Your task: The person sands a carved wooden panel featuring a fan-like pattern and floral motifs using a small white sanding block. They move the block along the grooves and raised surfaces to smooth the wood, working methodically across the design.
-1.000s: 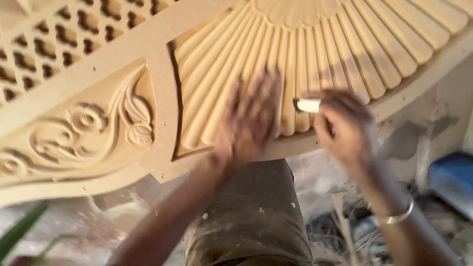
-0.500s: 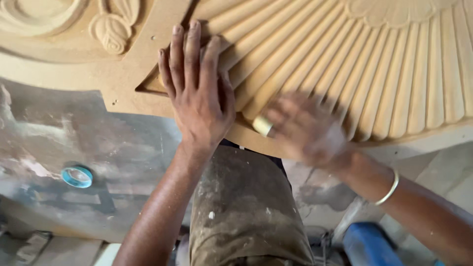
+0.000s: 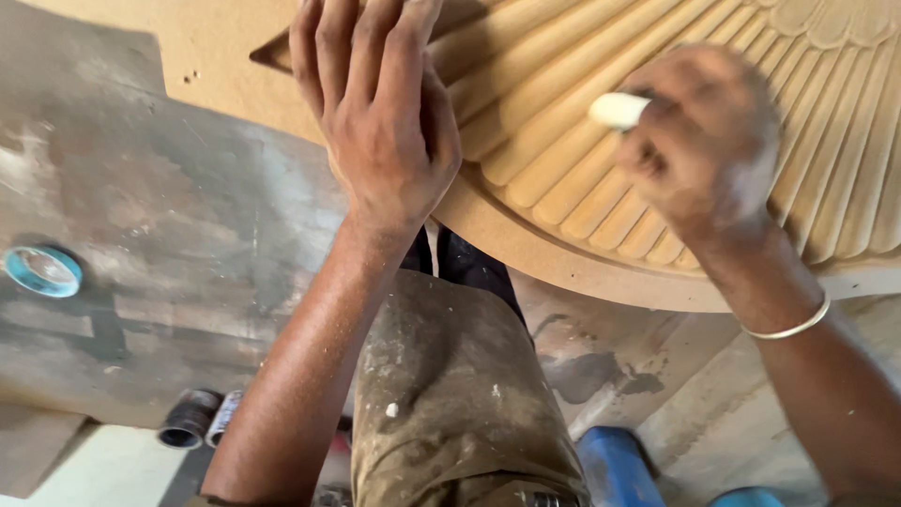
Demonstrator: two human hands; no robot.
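A carved wooden panel [image 3: 554,103] with fan-shaped flutes fills the top of the head view. My left hand [image 3: 375,113] lies flat on its lower edge, fingers together and pointing away from me. My right hand [image 3: 704,141], blurred by motion, is closed around a small rolled piece of pale sandpaper [image 3: 618,110] and presses it against the flutes. A thin metal bangle [image 3: 788,329] circles my right wrist. My dusty brown trousers [image 3: 450,394] show below the panel.
A grey stained board [image 3: 169,244] lies at the left beneath the panel, with a blue tape roll [image 3: 42,270] on it. Two small dark cylinders [image 3: 197,418] sit on the floor. A blue container [image 3: 615,465] stands at the bottom right.
The view has swung left and closer along the panel. My left hand stays pressed on the wood while my right hand keeps rubbing the rolled sandpaper over the flutes.
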